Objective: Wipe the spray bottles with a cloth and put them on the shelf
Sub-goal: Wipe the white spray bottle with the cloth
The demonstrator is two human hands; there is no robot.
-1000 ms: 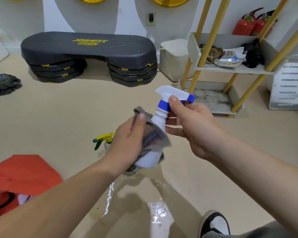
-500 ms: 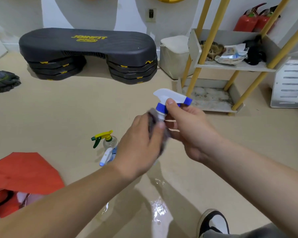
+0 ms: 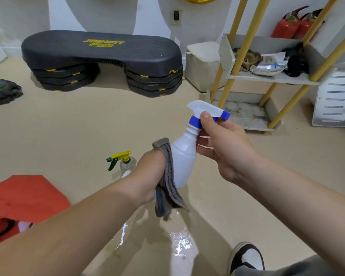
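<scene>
A white spray bottle (image 3: 184,154) with a blue collar and blue nozzle tip hangs tilted in mid air at the centre. My right hand (image 3: 221,142) grips its neck just under the trigger head. My left hand (image 3: 150,172) holds a grey cloth (image 3: 166,184) against the bottle's lower body; the cloth's loose end dangles below. On the floor behind my left wrist stands a clear spray bottle with a yellow and green trigger (image 3: 122,160), partly hidden. The shelf (image 3: 271,78) with yellow posts stands at the right.
A wet patch (image 3: 179,244) shines on the floor under my hands. A black stepper stack (image 3: 102,60) sits at the back, a mop head (image 3: 2,92) at far left, an orange bag (image 3: 22,198) at lower left. The shelf's upper tier holds rags and packets. My shoe (image 3: 247,257) shows at the bottom.
My left hand slid the cloth from the bottle's neck down to its lower body, uncovering the white upper body. My right hand kept its grip at the neck.
</scene>
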